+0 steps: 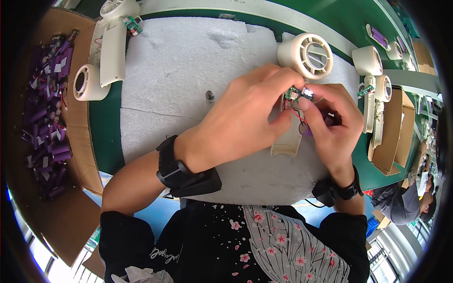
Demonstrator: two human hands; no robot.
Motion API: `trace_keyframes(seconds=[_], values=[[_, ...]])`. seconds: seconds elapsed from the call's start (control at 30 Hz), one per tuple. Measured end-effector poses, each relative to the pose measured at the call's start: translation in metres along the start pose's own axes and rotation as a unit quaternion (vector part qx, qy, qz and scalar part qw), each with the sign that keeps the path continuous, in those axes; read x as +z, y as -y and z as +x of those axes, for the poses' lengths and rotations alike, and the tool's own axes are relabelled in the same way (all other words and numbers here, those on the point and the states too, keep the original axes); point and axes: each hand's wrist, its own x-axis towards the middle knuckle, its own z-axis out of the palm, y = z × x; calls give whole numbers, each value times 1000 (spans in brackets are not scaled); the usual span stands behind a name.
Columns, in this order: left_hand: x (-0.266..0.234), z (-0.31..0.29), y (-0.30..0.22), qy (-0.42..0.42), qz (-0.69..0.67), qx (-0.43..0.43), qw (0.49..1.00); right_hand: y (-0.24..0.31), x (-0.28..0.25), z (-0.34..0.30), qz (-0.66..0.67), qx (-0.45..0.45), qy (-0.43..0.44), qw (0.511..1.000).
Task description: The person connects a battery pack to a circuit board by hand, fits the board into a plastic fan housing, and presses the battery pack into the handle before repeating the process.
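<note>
A small green circuit board (293,94) with a white patch at its right end is pinched between my two hands, above the foam pad. My left hand (240,108) grips its left side with thumb and forefinger. At its right end, the thumb and forefinger of my right hand (339,111) close on it. Red and black wires (296,112) run down from the board toward a cream handle shell (286,144), partly hidden under my hands. A bit of purple battery cell (309,131) shows beside my right thumb. Beyond my fingers lies a round cream fan head (309,55).
A white foam pad (165,61) covers the green bench. On the left stands a cardboard box (82,155) of purple battery cells (49,113). More cream fan housings (112,56) lie at the far left and right (367,60). An open carton (394,132) and another person (401,203) are on the right.
</note>
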Motion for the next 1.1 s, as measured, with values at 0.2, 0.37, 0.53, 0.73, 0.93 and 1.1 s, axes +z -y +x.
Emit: trace_keyframes(seconds=[0.2,0.37,0.53,0.73,0.93,1.1], values=[[1,-1,0,-3,21,20,1000,-1,-2,0,-12,7,1,1000],[-3,0,-2,16,-19,-12,1000,-5,-2,0,8,5,6,1000],[-8,2,0,45,-56,-40,997,-4,-3,1,15,18,14,1000],[-8,4,0,58,-83,-72,992,-3,-9,2,-4,-9,54,998],[-12,7,0,83,-90,-95,988,-6,-6,0,-65,-64,41,995],[-14,8,-1,96,-102,-111,984,-7,-6,1,-106,-97,31,989]])
